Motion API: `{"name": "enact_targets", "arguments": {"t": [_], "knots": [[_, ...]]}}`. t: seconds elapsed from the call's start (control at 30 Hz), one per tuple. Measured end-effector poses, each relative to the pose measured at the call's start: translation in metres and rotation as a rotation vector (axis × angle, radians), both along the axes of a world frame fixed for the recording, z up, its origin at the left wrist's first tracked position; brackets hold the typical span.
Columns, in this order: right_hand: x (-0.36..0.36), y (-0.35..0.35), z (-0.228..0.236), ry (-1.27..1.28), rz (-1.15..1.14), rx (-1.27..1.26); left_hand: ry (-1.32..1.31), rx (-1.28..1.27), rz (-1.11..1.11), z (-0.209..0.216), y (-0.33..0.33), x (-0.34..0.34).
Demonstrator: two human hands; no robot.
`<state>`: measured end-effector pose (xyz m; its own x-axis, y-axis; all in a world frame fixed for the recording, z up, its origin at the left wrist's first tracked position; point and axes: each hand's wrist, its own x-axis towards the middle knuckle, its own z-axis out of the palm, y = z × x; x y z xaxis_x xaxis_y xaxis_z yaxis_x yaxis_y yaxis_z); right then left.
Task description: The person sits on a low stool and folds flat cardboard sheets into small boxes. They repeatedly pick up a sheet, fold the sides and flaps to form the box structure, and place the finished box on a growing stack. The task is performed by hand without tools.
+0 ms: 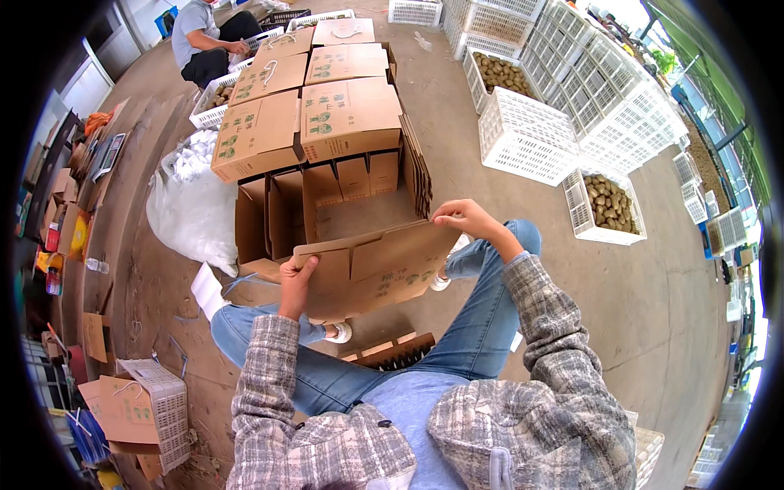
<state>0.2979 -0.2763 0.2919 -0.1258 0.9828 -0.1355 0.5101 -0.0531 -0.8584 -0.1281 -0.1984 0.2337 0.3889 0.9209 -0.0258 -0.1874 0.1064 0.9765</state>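
Note:
A flattened brown cardboard carton (380, 265) with green print spans the space above my knees. My left hand (296, 286) grips its left end, thumb on the near face. At its upper right corner, my right hand (472, 219) pinches the edge between thumb and fingers. Just beyond stand opened cartons (282, 208) with upright cardboard walls, and flat cartons (415, 167) lean on edge at their right. Behind them, several closed cartons (347, 114) with green print sit in rows, a few with white cord handles.
White plastic crates (527, 135) are stacked at the right; one crate (608, 204) holds brown, egg-shaped produce. A large white sack (192, 208) slumps at the left. Another person (204, 41) sits at the far left. A crate with cardboard (159, 408) lies at the lower left.

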Motion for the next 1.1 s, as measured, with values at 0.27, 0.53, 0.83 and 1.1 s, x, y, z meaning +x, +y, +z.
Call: {"name": "enact_targets", "arguments": {"t": [0.27, 0.53, 0.83, 1.1], "knots": [[0.002, 0.001, -0.035, -0.289, 0.166, 0.160, 0.033, 0.107, 0.053, -0.037, 0.024, 0.038], [-0.030, -0.015, -0.067, -0.485, 0.012, 0.454, 0.517, -0.094, -0.236, -0.024, 0.050, 0.006], [-0.072, -0.010, -0.102, -0.487, 0.282, 0.658, 1.089, 0.720, -0.475, -0.025, 0.018, 0.028], [-0.080, -0.035, -0.080, -0.648, 0.341, 0.595, 1.087, 0.712, -0.262, -0.047, 0.012, 0.036]]}}
